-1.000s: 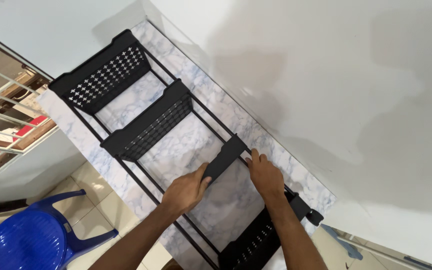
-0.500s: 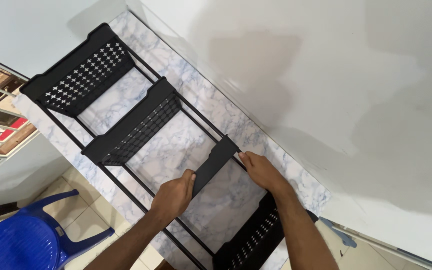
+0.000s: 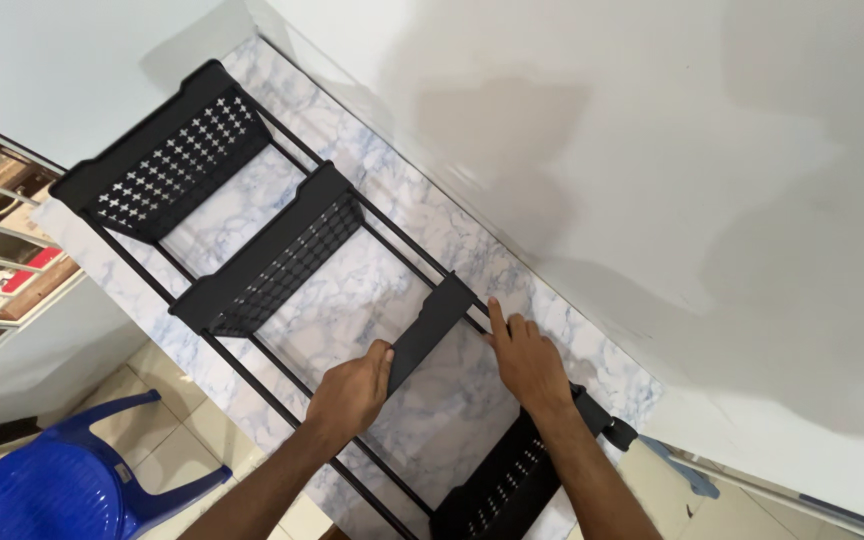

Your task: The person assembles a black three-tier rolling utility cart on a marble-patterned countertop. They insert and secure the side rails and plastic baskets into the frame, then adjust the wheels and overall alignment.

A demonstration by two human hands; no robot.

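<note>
A plain black plastic panel (image 3: 430, 332), narrow and tilted, is held between the rack's rails (image 3: 252, 365) above the marble-patterned countertop (image 3: 352, 300). Its near end is gripped by the curled left hand (image 3: 350, 392). The right hand (image 3: 524, 362) is laid half-open, fingers extended, just beside its far end.

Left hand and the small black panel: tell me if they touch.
Touching. The head view shows the left hand gripping the lower end of the small black panel, fingers wrapped around its edge.
</note>
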